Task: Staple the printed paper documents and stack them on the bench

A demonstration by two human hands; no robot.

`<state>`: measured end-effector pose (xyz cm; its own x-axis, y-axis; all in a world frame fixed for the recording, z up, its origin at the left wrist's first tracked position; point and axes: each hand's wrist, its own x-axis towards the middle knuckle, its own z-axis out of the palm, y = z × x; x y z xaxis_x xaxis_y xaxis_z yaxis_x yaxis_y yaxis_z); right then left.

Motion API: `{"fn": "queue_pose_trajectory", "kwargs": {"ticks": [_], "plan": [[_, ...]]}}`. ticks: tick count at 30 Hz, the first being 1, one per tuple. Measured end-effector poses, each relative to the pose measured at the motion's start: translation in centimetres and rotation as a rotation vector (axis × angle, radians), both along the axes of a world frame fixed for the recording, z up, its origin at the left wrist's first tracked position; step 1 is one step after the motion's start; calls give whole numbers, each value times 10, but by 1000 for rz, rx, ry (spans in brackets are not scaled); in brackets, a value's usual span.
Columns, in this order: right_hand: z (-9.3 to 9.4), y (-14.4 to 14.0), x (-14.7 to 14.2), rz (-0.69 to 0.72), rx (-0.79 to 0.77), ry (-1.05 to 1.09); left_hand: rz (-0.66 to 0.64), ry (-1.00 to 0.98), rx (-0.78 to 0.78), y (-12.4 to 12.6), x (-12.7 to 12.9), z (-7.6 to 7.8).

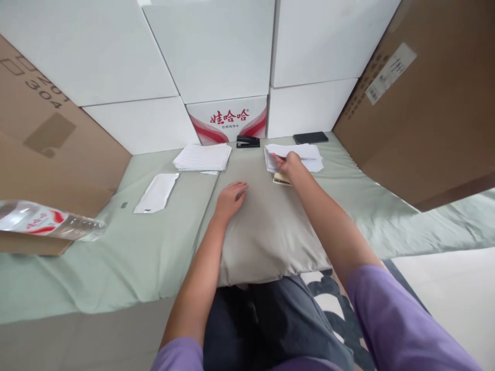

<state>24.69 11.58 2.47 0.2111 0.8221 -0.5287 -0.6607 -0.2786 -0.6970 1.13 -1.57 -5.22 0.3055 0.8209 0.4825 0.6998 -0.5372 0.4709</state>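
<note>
Your right hand, not your left hand, reached the right paper pile, lying longways near the cloth's far edge. I couldn't tell what either hand's fingers held.

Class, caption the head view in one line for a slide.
Black stapler between the right paper stack and left paper stack; right hand at the former, left hand over grey cloth.

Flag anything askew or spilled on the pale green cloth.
One thing looks askew: a white paper sliver juts from the near edge of the left-hand stack of white paper sheets, breaking its outline. No spill shows on the cloth.
</note>
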Motion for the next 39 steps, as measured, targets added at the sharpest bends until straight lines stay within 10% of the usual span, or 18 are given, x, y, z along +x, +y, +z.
{"fn": "queue_pose_trajectory", "kwargs": {"ticks": [12, 19, 28, 34, 39], "plan": [[24, -37, 41, 404, -81, -316, 32, -22, -29, 0, 3, -1], [9, -44, 40, 430, 353, -1447, 64, -40, -30, -1, -2, 0], [-8, -84, 34, 989, 48, -1908, 107, -56, -34, -1, -4, 4], [-15, -95, 40, 944, 95, -1956, 111, -37, -46, 0, -2, 4], [-2, -114, -19, 669, 561, -1959, 266, -69, -44, 3, -5, 2]]}}
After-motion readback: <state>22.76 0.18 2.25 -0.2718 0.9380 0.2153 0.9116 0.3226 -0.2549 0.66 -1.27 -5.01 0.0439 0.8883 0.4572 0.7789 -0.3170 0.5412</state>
